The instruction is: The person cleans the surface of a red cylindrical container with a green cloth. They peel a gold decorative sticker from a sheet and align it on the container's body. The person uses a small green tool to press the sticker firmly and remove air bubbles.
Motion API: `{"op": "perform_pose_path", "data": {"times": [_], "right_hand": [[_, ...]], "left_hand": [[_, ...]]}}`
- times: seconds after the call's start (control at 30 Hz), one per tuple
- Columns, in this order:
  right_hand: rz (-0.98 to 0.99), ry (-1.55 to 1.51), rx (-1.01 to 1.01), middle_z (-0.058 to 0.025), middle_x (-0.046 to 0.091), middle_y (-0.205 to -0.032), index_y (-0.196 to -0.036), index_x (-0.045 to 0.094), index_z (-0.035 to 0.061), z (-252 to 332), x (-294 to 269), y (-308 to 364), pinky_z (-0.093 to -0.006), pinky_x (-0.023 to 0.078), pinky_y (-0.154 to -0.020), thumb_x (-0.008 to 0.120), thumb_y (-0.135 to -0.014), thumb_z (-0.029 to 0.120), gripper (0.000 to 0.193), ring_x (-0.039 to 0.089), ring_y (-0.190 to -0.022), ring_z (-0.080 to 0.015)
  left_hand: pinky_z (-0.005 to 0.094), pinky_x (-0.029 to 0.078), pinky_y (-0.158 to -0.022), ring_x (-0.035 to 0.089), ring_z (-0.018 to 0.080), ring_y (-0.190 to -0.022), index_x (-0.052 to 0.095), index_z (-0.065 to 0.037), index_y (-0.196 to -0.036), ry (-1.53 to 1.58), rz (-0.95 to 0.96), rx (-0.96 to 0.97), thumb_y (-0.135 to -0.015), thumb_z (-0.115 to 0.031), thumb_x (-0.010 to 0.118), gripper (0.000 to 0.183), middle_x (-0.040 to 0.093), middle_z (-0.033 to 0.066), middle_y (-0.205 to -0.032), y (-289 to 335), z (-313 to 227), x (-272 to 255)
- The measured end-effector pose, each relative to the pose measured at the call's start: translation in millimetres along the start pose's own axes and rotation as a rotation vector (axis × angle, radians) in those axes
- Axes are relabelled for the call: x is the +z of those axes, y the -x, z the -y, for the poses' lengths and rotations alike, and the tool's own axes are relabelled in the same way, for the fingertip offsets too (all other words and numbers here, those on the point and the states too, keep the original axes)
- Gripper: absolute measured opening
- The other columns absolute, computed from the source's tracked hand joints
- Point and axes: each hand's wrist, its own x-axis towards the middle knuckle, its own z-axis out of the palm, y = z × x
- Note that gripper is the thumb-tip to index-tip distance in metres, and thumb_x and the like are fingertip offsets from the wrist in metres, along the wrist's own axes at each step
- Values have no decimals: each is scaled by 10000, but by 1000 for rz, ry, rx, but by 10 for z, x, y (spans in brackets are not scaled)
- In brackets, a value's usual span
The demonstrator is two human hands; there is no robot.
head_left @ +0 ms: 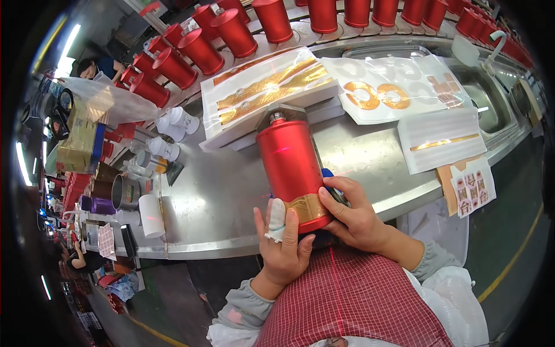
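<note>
A glossy red bottle (287,153) with a metal neck leans tilted in front of me, its base toward my body. Around its lower end lies a gold band (307,206). My left hand (283,243) is at the band's left end, fingers stretched and apart, seemingly touching the bottle's side; a white wrap (276,220) covers one finger. On the other side, my right hand (359,218) grips the bottle near its base, thumb and fingers against the red wall. Something blue (328,173) shows beside the bottle, partly hidden behind it.
Behind the bottle, sheets of gold strips (272,87) rest on a white block. Gold ring stickers (370,95) and a single-strip sheet (442,141) lie rightward, near a sink (488,107). Red bottles (272,20) line the far conveyor. White cups (176,121) and a paper roll (151,216) stand left.
</note>
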Motion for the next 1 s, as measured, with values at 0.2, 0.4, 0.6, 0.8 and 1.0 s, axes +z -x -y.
{"op": "perform_pose_path", "data": {"times": [0.2, 0.4, 0.6, 0.8, 1.0], "right_hand": [[-2, 11, -3, -214, 479, -1283, -1295, 544, 16, 6, -13, -11, -473, 410, -1004, 764, -727, 134, 621, 489, -1175, -390], [-7, 6, 3, -205, 480, -1287, -1298, 542, 18, 16, -25, -16, -471, 414, -1001, 764, -727, 132, 623, 492, -1172, -387], [-14, 1, 6, -209, 476, -1292, -1303, 538, 20, 17, 0, 7, -463, 415, -1003, 758, -740, 130, 615, 491, -1172, -386], [-25, 16, 10, -212, 478, -1291, -1314, 532, 23, 11, 19, 16, -465, 413, -1004, 752, -747, 131, 617, 489, -1177, -387], [-3, 21, -2, -213, 478, -1294, -1318, 528, 26, 19, -19, 4, -464, 412, -1003, 752, -747, 139, 624, 486, -1180, -389]], "left_hand": [[649, 202, -1088, 409, 507, -1287, 538, 21, -1274, 42, 18, -39, -935, -299, 586, 468, 440, 294, -1390, -124, -86, -8], [611, 167, -1120, 377, 462, -1329, 632, -69, -1154, 226, -101, -84, -914, -258, 616, 306, 530, 226, -1322, 54, 50, -50], [605, 164, -1125, 395, 430, -1320, 654, -100, -1127, 169, -73, 31, -883, -216, 650, 270, 574, 170, -1270, -61, 84, -69], [597, 164, -1132, 412, 428, -1309, 657, -84, -1095, 175, -52, 105, -901, -231, 629, 245, 584, 176, -1249, -150, 111, -35], [605, 161, -1128, 423, 420, -1304, 609, -59, -1186, 269, -112, 2, -900, -294, 623, 370, 590, 173, -1267, -41, 174, -39]]}}
